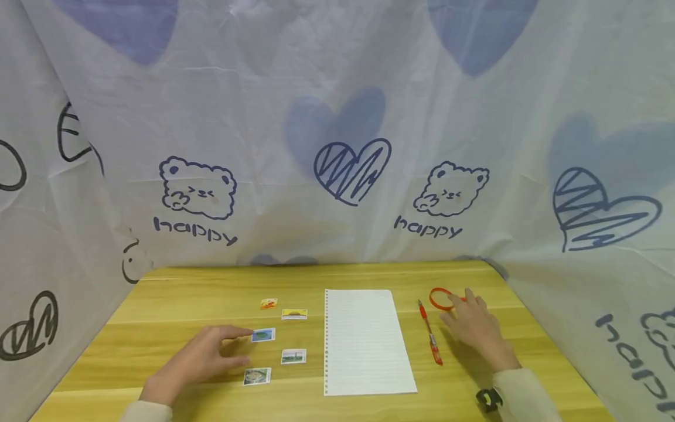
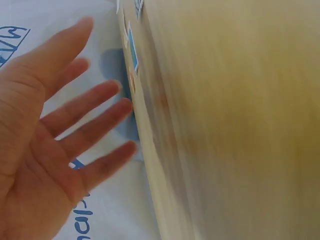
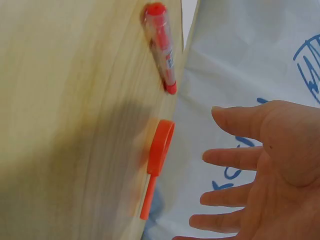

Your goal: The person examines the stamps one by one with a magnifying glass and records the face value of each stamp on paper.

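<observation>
My left hand (image 1: 203,357) is held low over the left side of the table, fingers spread and empty. Its index fingertip is right at the edge of a blue-green stamp (image 1: 263,335), and the thumb is close to a grey-green stamp (image 1: 256,376). On the other side, my right hand (image 1: 473,328) hovers by a red magnifying glass (image 1: 437,289), fingers apart and holding nothing. In the right wrist view the magnifying glass (image 3: 159,150) lies on the wood beyond the open palm. A red pen (image 1: 430,334) lies left of that hand.
A lined loose-leaf sheet (image 1: 364,346) lies mid-table. Left of it are more stamps: a yellow one (image 1: 294,315), an orange-yellow one (image 1: 269,303) and a pale green one (image 1: 293,356). A printed white curtain (image 1: 274,193) encloses the table's back and sides.
</observation>
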`<state>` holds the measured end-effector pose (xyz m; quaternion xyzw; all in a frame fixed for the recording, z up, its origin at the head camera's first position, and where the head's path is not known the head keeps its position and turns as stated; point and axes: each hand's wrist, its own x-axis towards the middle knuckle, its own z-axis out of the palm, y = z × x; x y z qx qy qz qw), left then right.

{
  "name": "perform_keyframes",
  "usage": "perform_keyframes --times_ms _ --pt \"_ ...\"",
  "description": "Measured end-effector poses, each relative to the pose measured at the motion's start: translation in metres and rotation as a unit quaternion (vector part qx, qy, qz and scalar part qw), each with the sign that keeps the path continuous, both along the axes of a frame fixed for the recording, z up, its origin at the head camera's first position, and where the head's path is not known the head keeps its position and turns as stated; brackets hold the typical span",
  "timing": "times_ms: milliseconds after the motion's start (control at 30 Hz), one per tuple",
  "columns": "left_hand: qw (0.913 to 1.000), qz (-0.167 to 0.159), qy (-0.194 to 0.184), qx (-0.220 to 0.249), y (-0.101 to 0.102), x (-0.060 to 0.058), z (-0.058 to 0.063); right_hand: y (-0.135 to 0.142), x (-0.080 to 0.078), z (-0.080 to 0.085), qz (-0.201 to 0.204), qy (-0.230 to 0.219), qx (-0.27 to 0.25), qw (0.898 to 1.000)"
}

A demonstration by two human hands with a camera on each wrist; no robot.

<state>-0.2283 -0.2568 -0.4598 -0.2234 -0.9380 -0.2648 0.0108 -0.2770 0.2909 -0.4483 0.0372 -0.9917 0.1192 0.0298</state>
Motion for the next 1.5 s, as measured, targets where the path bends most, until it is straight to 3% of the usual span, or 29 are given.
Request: perform_keyframes --times_ms 100,267,500,800,1133,1500 --pt "0.9996 -0.028 0.001 0.002 0.0 0.001 0.0 0.003 -0.002 0.001 -0.006 -0.001 -0.008 1.0" --pt "0.9985 -0.043 -0.032 0.009 0.001 0.003 0.0 0.009 -0.005 0.001 -0.006 0.015 -0.023 1.0" --pt "0.9949 -0.066 -0.075 0.013 0.003 0.006 -0.003 0.018 -0.014 -0.006 0.022 0.08 -0.044 0.996" --pt "0.9969 -0.062 -0.05 -0.003 0.004 0.011 -0.007 0.037 -0.035 -0.019 0.043 0.143 -0.046 0.988" --pt "0.997 -0.066 -0.041 -0.001 0.006 0.009 -0.005 0.05 -0.046 -0.028 0.04 0.11 -0.025 0.993" --pt "0.9976 -0.049 -0.049 -0.001 0.007 0.01 -0.006 0.052 -0.057 -0.024 0.041 0.073 -0.021 0.996"
